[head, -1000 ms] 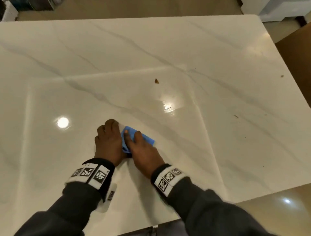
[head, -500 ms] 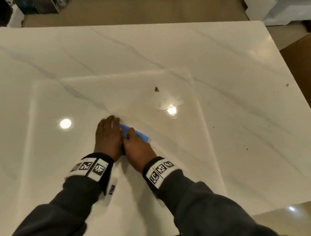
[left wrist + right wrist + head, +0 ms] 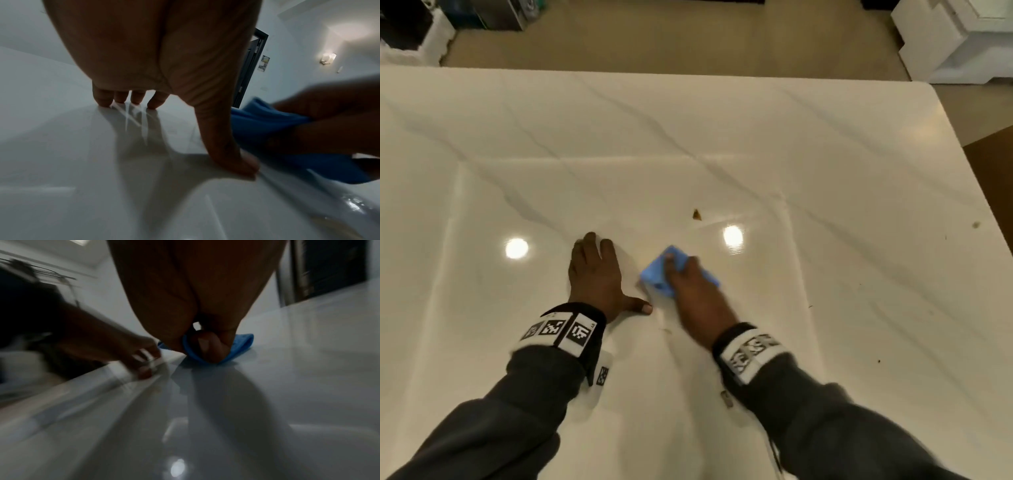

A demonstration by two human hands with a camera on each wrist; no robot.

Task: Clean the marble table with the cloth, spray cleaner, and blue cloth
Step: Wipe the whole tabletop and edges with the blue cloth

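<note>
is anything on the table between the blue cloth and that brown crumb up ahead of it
Nothing visible. The blue cloth lies under the right hand, and the brown crumb sits just beyond it on bare marble table. Only a ceiling light's reflection falls near that stretch. The left hand rests flat off to the side.

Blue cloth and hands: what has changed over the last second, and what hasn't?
The right hand has slid the blue cloth rightward, away from the left hand, which it lay against a second ago. The left hand stays flat on the marble table, fingers spread. The brown crumb beyond the cloth is not yet wiped.
</note>
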